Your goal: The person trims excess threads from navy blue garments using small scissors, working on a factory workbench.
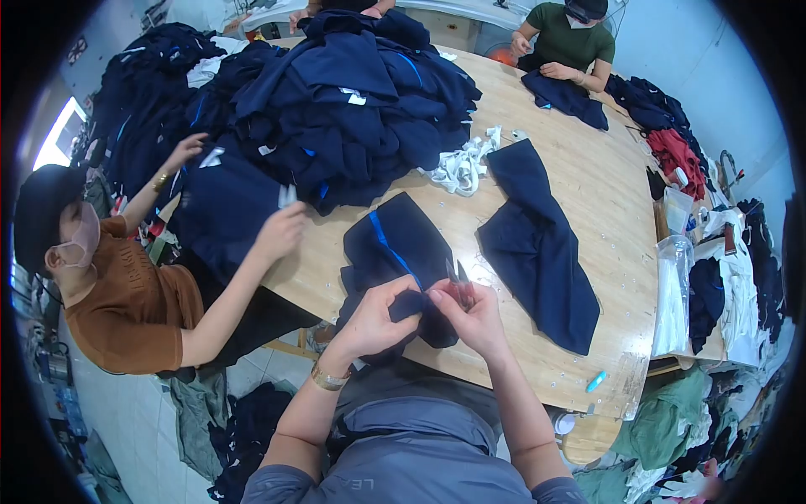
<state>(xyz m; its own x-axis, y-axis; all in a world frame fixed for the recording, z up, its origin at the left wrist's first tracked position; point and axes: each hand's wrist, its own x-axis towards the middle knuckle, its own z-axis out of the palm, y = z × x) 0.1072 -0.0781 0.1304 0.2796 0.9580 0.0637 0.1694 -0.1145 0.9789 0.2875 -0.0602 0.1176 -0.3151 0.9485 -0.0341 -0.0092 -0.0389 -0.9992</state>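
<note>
My left hand [379,321] pinches a bunched edge of a navy garment [407,231] at the front of the table. A bright blue strip [382,231] runs along this cloth down toward my fingers. Close beside it, my right hand [472,317] is closed around a small pair of thread snips [458,281], blades pointing up and away from me. Its thumb and forefinger also meet at the cloth's edge, touching or nearly touching my left fingertips. What lies exactly between those fingertips is too small to tell. Another navy garment [541,239] lies flat to the right.
A large heap of navy garments [336,92] covers the table's far left. White scraps [462,168] lie beside it. A teal-capped small tool [597,381] rests near the right front edge. One co-worker [134,294] is at my left; another [571,46] handles cloth across the table.
</note>
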